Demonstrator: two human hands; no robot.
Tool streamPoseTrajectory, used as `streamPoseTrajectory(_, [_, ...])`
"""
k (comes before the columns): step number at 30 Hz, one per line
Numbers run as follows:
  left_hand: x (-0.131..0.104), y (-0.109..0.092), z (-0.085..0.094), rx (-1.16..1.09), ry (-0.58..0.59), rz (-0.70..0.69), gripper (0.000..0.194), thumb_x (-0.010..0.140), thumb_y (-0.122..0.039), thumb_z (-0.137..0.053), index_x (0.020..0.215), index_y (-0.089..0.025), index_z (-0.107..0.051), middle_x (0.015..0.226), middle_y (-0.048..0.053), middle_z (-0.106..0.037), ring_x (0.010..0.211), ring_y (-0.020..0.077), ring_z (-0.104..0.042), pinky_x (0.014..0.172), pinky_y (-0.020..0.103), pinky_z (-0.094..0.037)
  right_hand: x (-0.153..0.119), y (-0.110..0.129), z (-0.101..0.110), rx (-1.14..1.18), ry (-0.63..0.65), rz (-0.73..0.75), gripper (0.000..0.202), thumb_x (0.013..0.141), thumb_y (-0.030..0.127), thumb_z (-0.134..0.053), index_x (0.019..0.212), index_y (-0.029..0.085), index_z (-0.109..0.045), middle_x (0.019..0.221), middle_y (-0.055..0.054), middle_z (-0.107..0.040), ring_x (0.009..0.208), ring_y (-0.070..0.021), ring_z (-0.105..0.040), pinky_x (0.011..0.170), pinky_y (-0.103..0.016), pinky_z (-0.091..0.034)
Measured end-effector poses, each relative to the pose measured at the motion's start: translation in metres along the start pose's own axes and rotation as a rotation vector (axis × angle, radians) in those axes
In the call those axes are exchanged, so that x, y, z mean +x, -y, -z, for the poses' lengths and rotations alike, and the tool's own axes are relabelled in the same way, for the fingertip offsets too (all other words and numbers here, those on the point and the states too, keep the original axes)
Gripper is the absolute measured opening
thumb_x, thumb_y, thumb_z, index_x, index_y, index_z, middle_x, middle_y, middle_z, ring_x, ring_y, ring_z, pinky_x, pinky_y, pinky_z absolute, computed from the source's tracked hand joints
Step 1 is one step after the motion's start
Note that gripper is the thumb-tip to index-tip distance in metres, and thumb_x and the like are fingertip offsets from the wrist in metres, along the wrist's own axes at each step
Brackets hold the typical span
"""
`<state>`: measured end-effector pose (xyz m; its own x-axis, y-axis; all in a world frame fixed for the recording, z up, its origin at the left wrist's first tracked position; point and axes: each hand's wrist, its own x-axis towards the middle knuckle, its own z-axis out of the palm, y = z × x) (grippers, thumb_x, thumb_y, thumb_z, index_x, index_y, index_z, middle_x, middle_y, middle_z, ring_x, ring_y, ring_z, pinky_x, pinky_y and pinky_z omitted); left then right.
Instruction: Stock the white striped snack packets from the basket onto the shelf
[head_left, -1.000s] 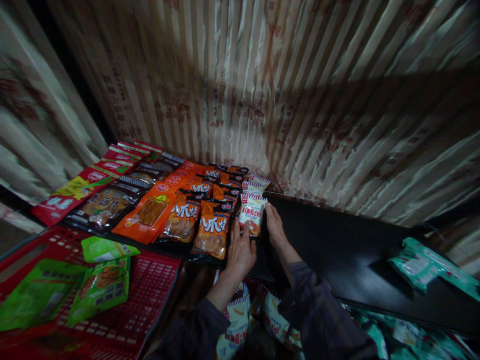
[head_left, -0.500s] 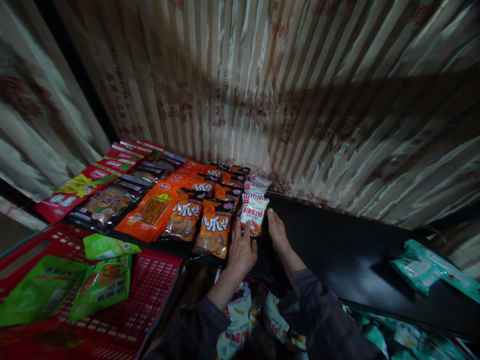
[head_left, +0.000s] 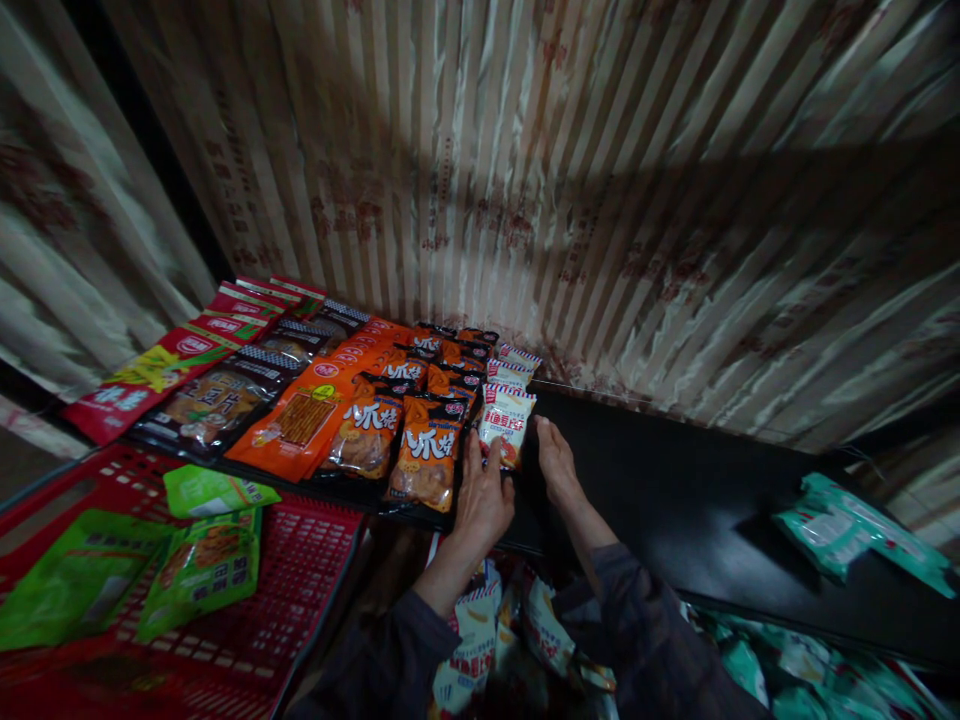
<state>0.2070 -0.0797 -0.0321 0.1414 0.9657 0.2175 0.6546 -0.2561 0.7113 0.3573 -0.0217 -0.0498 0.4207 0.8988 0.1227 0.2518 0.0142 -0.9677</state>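
A white snack bag (head_left: 507,424) with red lettering and a striped top edge lies at the front of a short row of like bags. My left hand (head_left: 484,497) is at its lower left, fingers stretched out and fingertips touching the bag's edge. On the other side my right hand (head_left: 556,462) is open, fingers extended, with a narrow gap between it and the bag. Just left of my left hand are orange snack bags (head_left: 427,455) in overlapping rows. All of these lie on a black shelf (head_left: 637,480).
Further left are flat orange packets (head_left: 289,425), dark packets (head_left: 210,400) and red packets (head_left: 124,395). A red basket (head_left: 315,545) holds green packets (head_left: 206,565). Teal packets (head_left: 862,535) lie at the shelf's right. More white bags (head_left: 472,640) sit below the shelf; a pleated curtain (head_left: 525,180) hangs behind.
The view has shifted very slightly. Both hands stay about the same white bag, with the right hand still slightly apart from it.
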Motion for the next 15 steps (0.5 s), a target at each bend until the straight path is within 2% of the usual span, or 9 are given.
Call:
streamPoseTrajectory(4, [-0.001, -0.004, 0.003, 0.01, 0.014, 0.017, 0.063, 0.085, -0.012, -0.051, 0.147, -0.008, -0.039, 0.162, 0.024, -0.015, 0.15, 0.0359, -0.015, 0.12, 0.049, -0.028, -0.005, 0.002, 0.004, 0.001, -0.016, -0.014, 0.057, 0.089, 0.063, -0.046, 0.122, 0.022, -0.067, 0.127, -0.008, -0.069, 0.124, -0.0256, -0.059, 0.108, -0.039, -0.043])
streamPoseTrajectory(11, [-0.005, -0.002, 0.001, -0.011, -0.028, -0.021, 0.066, 0.083, -0.011, -0.051, 0.148, -0.015, -0.037, 0.164, 0.016, -0.015, 0.151, 0.0335, -0.014, 0.12, 0.049, -0.028, -0.019, 0.013, 0.007, 0.013, -0.023, -0.025, 0.055, 0.089, 0.062, -0.046, 0.121, 0.023, -0.067, 0.131, -0.008, -0.066, 0.127, -0.0253, -0.057, 0.113, -0.041, -0.038])
streamPoseTrajectory(15, [-0.009, -0.014, 0.009, 0.017, -0.046, -0.048, 0.062, 0.083, -0.011, -0.051, 0.144, -0.012, -0.042, 0.164, 0.018, -0.016, 0.151, 0.0353, -0.013, 0.119, 0.051, -0.028, -0.033, 0.026, 0.015, 0.021, -0.02, -0.019, 0.057, 0.089, 0.063, -0.044, 0.122, 0.022, -0.065, 0.134, -0.009, -0.064, 0.129, -0.0249, -0.055, 0.114, -0.041, -0.036])
